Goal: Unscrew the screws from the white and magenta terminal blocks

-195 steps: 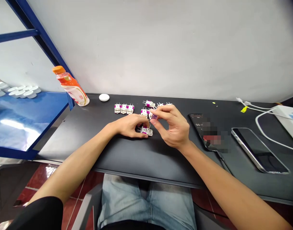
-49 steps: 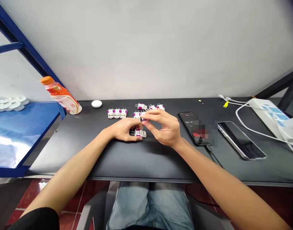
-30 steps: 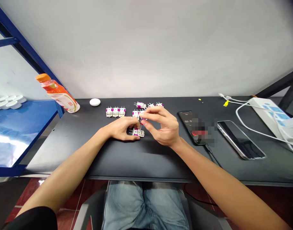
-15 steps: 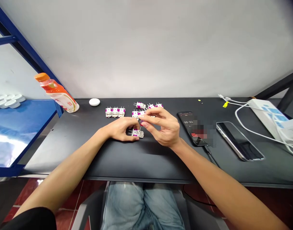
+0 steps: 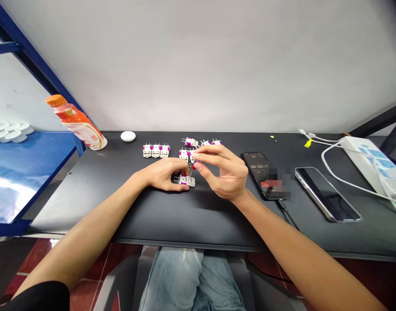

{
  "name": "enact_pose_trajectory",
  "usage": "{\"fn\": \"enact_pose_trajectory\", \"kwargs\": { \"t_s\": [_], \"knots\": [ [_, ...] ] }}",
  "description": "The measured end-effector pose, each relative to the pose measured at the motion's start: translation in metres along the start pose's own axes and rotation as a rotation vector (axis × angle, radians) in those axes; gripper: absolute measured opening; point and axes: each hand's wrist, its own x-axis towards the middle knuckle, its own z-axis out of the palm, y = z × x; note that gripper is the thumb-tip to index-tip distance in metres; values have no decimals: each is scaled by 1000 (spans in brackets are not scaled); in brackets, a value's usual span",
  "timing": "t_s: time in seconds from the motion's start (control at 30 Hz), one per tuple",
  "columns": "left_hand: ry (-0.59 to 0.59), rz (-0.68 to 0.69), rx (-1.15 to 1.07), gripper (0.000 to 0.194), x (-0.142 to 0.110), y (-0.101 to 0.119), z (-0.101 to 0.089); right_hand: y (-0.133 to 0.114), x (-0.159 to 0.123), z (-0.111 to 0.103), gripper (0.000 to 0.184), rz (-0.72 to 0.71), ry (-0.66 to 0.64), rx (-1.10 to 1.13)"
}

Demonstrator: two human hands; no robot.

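Observation:
My left hand (image 5: 164, 175) lies on the dark table, its thumb and fingers closed round a small white-and-purple plug insert (image 5: 186, 181) with metal prongs pointing left. My right hand (image 5: 225, 175) hovers just to the right, with thumb and fingertips pinched on a small thin-shafted tool (image 5: 193, 167) that shows a bit of red. Its shaft slants down to the insert; the fingers hide most of it. Behind the hands lie more inserts (image 5: 184, 154), partly covered by my right fingers, and a loose one (image 5: 190, 141). Three inserts stand in a row (image 5: 156, 150) beyond my left hand.
An orange-capped bottle (image 5: 79, 125) and a white oval object (image 5: 128, 136) are at the back left. To the right lie a phone showing a timer (image 5: 254, 162), a second phone (image 5: 327, 194), and a white power strip (image 5: 363, 151) with cables.
My right hand has shifted slightly right, its fingers a little less bunched around the tool. My left hand keeps the insert in place. The view has moved slightly.

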Motion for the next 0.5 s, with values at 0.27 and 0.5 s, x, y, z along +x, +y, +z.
{"fn": "enact_pose_trajectory", "kwargs": {
  "t_s": [0.27, 0.5],
  "knots": [
    [-18, -5, 14, 34, 2, -1, 1, 2, -1, 1, 37, -23, 36, -50],
    [-45, -5, 22, 33, 1, 0, 1, 1, -1, 0, 40, -3, 17, -3]
  ]
}}
